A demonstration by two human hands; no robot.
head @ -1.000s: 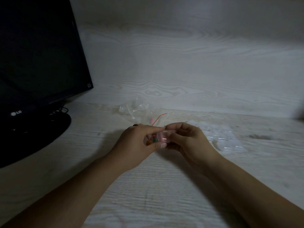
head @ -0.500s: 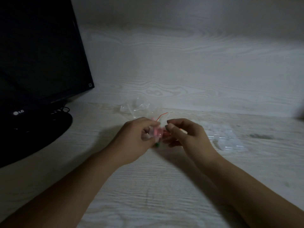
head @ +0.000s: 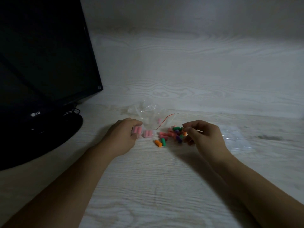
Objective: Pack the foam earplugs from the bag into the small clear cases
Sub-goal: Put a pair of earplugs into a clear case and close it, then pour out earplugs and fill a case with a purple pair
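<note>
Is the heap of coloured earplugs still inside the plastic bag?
No: the coloured earplugs lie loose on the table, in front of the clear bag and beside the right hand.

Monitor (head: pixel 41 63) blocks left; near desk (head: pixel 156 186) seemingly open.

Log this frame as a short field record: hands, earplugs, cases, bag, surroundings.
left hand: grips a clear case with pink earplugs
right hand: fingers curled over the loose earplugs, grasp unclear
second filled case: on the desk beside the left hand, pink plugs inside
bag: clear, red-striped, behind the pile
spare cases: right of the right hand
monitor: far left
</note>
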